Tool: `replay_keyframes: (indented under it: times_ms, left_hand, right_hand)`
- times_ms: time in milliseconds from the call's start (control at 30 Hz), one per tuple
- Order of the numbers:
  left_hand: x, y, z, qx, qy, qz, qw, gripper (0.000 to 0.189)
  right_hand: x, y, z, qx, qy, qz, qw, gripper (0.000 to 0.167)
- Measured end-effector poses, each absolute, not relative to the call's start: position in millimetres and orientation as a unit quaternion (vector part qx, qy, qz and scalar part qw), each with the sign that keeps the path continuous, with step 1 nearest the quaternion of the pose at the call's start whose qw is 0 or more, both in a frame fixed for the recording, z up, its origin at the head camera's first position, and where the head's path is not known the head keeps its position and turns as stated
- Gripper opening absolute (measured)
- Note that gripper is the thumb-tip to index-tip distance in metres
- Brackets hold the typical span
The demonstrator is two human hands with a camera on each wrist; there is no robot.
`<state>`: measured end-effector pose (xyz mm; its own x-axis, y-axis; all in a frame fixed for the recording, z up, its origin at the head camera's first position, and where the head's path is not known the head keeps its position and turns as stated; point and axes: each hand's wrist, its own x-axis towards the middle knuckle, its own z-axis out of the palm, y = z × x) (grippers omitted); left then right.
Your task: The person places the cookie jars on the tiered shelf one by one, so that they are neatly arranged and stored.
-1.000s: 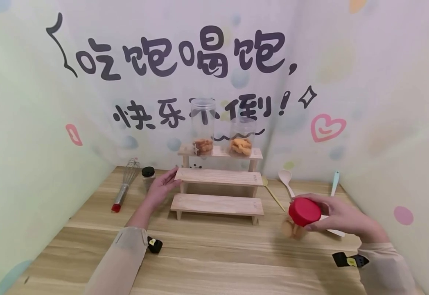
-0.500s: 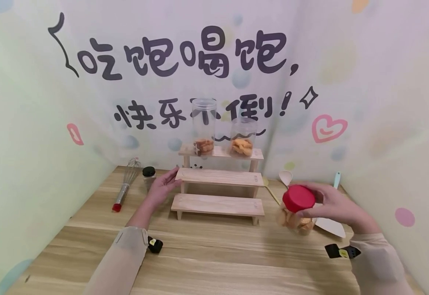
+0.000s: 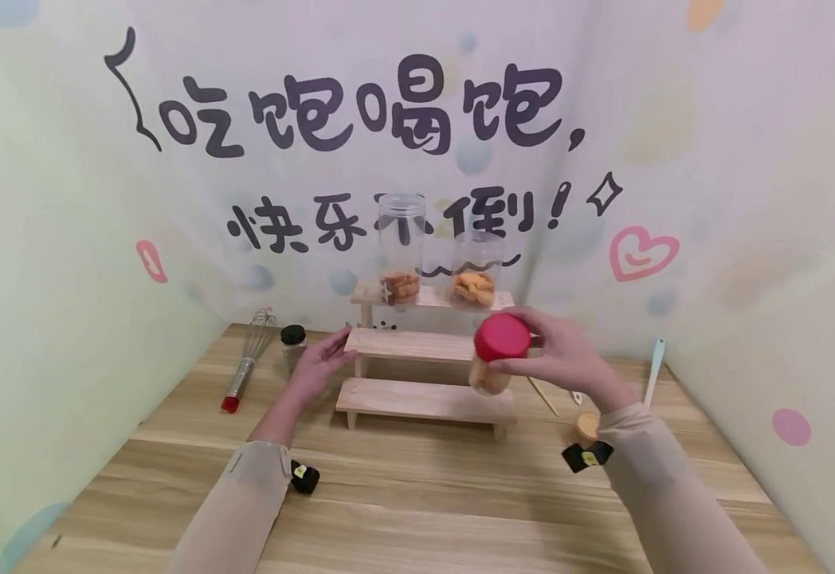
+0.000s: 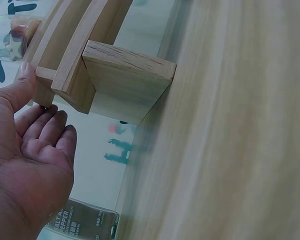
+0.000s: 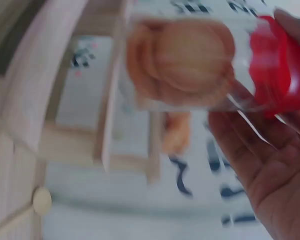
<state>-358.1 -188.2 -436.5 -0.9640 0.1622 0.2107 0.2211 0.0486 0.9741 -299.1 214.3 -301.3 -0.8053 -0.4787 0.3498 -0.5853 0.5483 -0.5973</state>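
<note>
My right hand [image 3: 568, 359] grips a clear jar [image 5: 185, 60] by its red lid [image 3: 502, 338]. Round biscuits lie inside. In the head view this jar hangs in the air before the right end of a three-step wooden stand [image 3: 417, 399], hiding part of its middle step. At that step's left end, my left hand [image 3: 317, 368] holds the board edge; the left wrist view has the thumb on one side and fingertips on the other. Two clear jars stand on the top step, a tall one [image 3: 401, 255] with brown biscuits and a shorter one [image 3: 476, 275] with yellowish ones.
Left of the stand are a whisk [image 3: 247, 363] and a black-lidded seasoning jar [image 3: 293, 348]. To the right lie a yellow-handled utensil [image 3: 543, 396] and a light-blue handle [image 3: 654, 371]. A tan, biscuit-like thing [image 3: 587, 426] is partly hidden by my right wrist.
My right hand has carried the red-lidded jar left and upward, from above the right side of the table to the stand. The left hand keeps its place on the middle step.
</note>
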Motion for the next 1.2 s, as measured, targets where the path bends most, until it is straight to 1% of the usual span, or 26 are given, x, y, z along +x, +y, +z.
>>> replay_keyframes:
  times_ms: [200,367,533,733,900,1000,1133,1200]
  left_hand:
    - [-359,-189,-437,-0.137,-0.721,-0.679,0.022,0.065]
    - [-362,-190,-442,-0.133,-0.718,-0.683,0.02,0.066]
    - [-364,-190,-441,-0.136,-0.717,-0.683,0.025,0.067]
    - [-365,-192,-442,-0.14,-0.715,-0.684,0.023,0.066]
    - [-365,-192,-444,-0.142,-0.717,-0.682,0.029,0.066]
    - [-366,-190,-443,-0.144,-0.716,-0.682,0.032,0.065]
    - [-366,-190,-443,-0.148,-0.717,-0.68,0.034,0.065]
    - [-366,-190,-443,-0.147,-0.72,-0.678,0.033,0.065]
  right_hand:
    - [-312,161,-313,0.297,-0.86,0.395,0.128,0.075]
    - [-322,126,-325,0.302,-0.84,0.422,0.159,0.071]
    - [-332,103,-330,0.298,-0.823,0.446,0.19,0.067]
    - [-341,86,-336,0.277,-0.815,0.473,0.187,0.065]
    - [-346,75,-343,0.262,-0.809,0.498,0.168,0.068]
    - [-349,70,-348,0.264,-0.802,0.509,0.166,0.07]
    - [-357,64,-360,0.258,-0.8,0.517,0.159,0.073]
    - [-360,64,-367,0.246,-0.802,0.523,0.151,0.071]
